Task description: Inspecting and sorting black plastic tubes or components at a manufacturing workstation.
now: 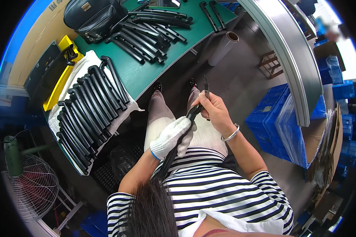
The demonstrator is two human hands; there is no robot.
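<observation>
My left hand [171,136], in a white knit glove with a blue cuff edge, is closed around a black tube [170,158]. The tube's bent, knobbed end points up toward my right hand [216,111], and its lower part runs back against my striped shirt. Bare, with a bangle at the wrist, my right hand pinches a slim knife [207,90] with its pointed blade upward. The right fingers are right beside the tube's end; whether they touch it I cannot tell. Several similar black tubes [91,106] lie in a row on a white cloth [127,114] at the left.
More black tubes [146,37] lie piled on the green table [136,77], beside a black bag [95,17]. A yellow bin [53,94] stands at its left edge. A caged fan [31,185] is at lower left. Blue crates [267,118] and a metal-framed panel [283,47] are at right.
</observation>
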